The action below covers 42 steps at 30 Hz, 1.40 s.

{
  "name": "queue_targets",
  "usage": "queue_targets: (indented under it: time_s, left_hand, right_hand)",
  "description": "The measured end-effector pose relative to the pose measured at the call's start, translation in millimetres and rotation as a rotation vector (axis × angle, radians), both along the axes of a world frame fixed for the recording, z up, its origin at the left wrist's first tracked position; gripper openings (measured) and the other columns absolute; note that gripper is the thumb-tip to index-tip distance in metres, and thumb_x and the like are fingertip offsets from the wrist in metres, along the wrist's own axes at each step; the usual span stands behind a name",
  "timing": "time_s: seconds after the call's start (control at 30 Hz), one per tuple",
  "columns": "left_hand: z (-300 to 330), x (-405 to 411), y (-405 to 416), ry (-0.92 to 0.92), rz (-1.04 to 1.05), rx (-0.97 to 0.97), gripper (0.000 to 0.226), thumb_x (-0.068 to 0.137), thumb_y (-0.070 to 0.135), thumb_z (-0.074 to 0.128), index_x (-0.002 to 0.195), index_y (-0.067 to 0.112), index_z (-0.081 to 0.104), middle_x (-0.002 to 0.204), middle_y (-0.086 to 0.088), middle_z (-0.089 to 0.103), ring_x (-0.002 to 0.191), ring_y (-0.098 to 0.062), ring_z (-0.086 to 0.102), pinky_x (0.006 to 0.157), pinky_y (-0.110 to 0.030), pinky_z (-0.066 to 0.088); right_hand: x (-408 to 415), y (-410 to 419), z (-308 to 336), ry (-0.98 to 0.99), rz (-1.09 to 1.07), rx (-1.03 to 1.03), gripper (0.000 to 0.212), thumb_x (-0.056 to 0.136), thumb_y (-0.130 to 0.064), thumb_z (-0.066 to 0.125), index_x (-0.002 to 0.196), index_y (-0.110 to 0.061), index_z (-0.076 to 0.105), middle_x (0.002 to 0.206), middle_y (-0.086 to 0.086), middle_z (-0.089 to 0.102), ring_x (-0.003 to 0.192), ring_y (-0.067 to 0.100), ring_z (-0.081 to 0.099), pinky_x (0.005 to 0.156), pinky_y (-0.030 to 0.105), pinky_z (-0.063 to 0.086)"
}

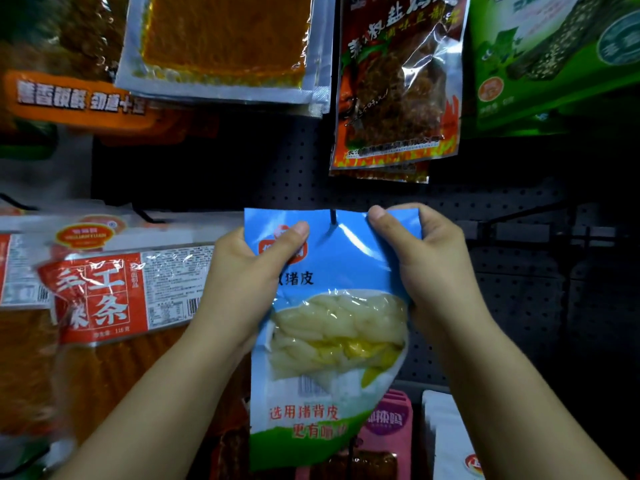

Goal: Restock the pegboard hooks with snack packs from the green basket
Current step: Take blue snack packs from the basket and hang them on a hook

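Left hand (249,271), right hand (426,258) pinch blue snack pack (332,341) top, at hook (333,218).

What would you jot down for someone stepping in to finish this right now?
Left hand grips the blue snack pack by its upper left corner; right hand pinches the upper right.
A dark hook pokes through the pack's top edge, in front of the pegboard.
Done: pack threaded on the hook.
Left: push it back, let go, fetch more. The green basket is out of view.
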<state>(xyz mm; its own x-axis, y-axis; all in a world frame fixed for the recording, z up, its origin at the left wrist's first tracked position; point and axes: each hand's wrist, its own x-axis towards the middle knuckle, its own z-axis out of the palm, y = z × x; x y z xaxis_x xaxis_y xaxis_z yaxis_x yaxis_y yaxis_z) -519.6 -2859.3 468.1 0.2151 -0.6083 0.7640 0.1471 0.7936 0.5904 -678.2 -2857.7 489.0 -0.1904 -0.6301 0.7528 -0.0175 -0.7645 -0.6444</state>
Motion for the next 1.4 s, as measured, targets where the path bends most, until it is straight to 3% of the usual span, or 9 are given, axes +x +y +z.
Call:
queue_targets:
  time_s: [0.1, 0.27, 0.4, 0.5, 0.57, 0.7, 1.0, 1.2, 1.4]
  left_hand:
    - [-4.7, -0.7, -10.2, -0.008, 0.012, -0.013, 0.006, 0.070, 0.029, 0.074, 0.066, 0.029, 0.070, 0.064, 0.009, 0.070, 0.060, -0.005, 0.068, 0.051, -0.017, 0.050]
    - [-18.0, 2.6, -31.6, -0.085, 0.214, -0.041, 0.032, 0.075, 0.023, 0.077, 0.095, 0.035, 0.054, 0.088, 0.011, 0.072, 0.080, -0.006, 0.070, 0.065, -0.024, 0.057]
    - [-24.5, -2.1, -52.9, -0.182, 0.308, 0.045, 0.034, 0.080, 0.023, 0.072, 0.097, 0.040, 0.049, 0.098, 0.013, 0.067, 0.090, -0.008, 0.067, 0.080, -0.038, 0.056]
    - [-19.9, -9.8, -70.9, -0.268, 0.451, 0.053, 0.033, 0.083, 0.026, 0.068, 0.102, 0.034, 0.043, 0.089, 0.019, 0.059, 0.082, 0.000, 0.060, 0.068, -0.027, 0.050]
    - [-16.1, -13.9, -83.8, -0.341, 0.522, 0.068, 0.032, 0.085, 0.028, 0.065, 0.104, 0.030, 0.040, 0.084, 0.020, 0.052, 0.075, 0.004, 0.052, 0.059, -0.020, 0.039]
    - [-8.4, -21.0, -109.8, -0.463, 0.554, 0.128, 0.034, 0.090, 0.028, 0.059, 0.116, 0.013, 0.043, 0.100, 0.004, 0.051, 0.086, -0.014, 0.050, 0.066, -0.027, 0.037]
    - [-3.9, -31.4, -143.3, -0.527, 0.526, 0.249, 0.041, 0.092, 0.027, 0.058, 0.121, 0.006, 0.037, 0.112, -0.009, 0.059, 0.088, -0.018, 0.051, 0.071, -0.029, 0.039]
    - [-4.9, -34.7, -151.8, -0.509, 0.474, 0.314, 0.039, 0.092, 0.025, 0.057, 0.119, 0.007, 0.035, 0.116, -0.011, 0.060, 0.089, -0.018, 0.051, 0.072, -0.029, 0.041]
    - [-11.9, -35.9, -149.6, -0.442, 0.433, 0.342, 0.037, 0.093, 0.026, 0.056, 0.118, 0.007, 0.036, 0.119, -0.014, 0.055, 0.103, -0.026, 0.056, 0.077, -0.034, 0.047]
  right_hand:
    - [-0.8, -8.6, -7.5, -0.002, -0.003, 0.032, 0.016, 0.085, -0.030, 0.070, 0.077, -0.016, 0.067, 0.074, 0.005, 0.073, 0.071, 0.021, 0.071, 0.063, 0.038, 0.058]
    - [-12.8, -19.6, -22.6, 0.029, 0.018, 0.040, 0.015, 0.087, -0.030, 0.066, 0.089, -0.015, 0.068, 0.083, 0.013, 0.074, 0.074, 0.022, 0.073, 0.062, 0.033, 0.059]
    - [-21.9, -36.2, -37.5, 0.102, -0.031, 0.067, 0.013, 0.088, -0.020, 0.063, 0.086, -0.007, 0.063, 0.087, 0.035, 0.055, 0.068, 0.018, 0.051, 0.051, 0.020, 0.043]
    - [-27.2, -56.3, -38.6, 0.074, -0.073, 0.142, 0.031, 0.088, -0.018, 0.063, 0.084, 0.010, 0.052, 0.067, 0.016, 0.038, 0.056, 0.014, 0.042, 0.046, 0.019, 0.040]
    - [-29.9, -69.8, -35.9, 0.060, -0.115, 0.181, 0.030, 0.088, -0.020, 0.064, 0.080, 0.006, 0.054, 0.062, 0.009, 0.033, 0.053, 0.014, 0.039, 0.046, 0.023, 0.040]
    - [-34.4, -95.5, -31.7, 0.131, -0.286, 0.205, 0.038, 0.086, -0.030, 0.066, 0.084, 0.006, 0.057, 0.064, 0.010, 0.048, 0.060, 0.022, 0.045, 0.059, 0.036, 0.043]
    - [-39.5, -132.9, -20.5, 0.339, -0.651, 0.313, 0.043, 0.086, -0.043, 0.062, 0.062, -0.018, 0.037, 0.063, -0.001, 0.047, 0.057, 0.016, 0.043, 0.049, 0.026, 0.029]
    - [-39.3, -145.0, -19.7, 0.347, -0.672, 0.421, 0.041, 0.085, -0.052, 0.059, 0.065, -0.021, 0.042, 0.078, 0.002, 0.058, 0.073, 0.023, 0.053, 0.050, 0.026, 0.027]
    - [-36.1, -144.4, -45.9, 0.218, -0.502, 0.336, 0.035, 0.083, -0.045, 0.065, 0.069, -0.019, 0.045, 0.066, -0.004, 0.051, 0.065, 0.017, 0.050, 0.055, 0.029, 0.037]
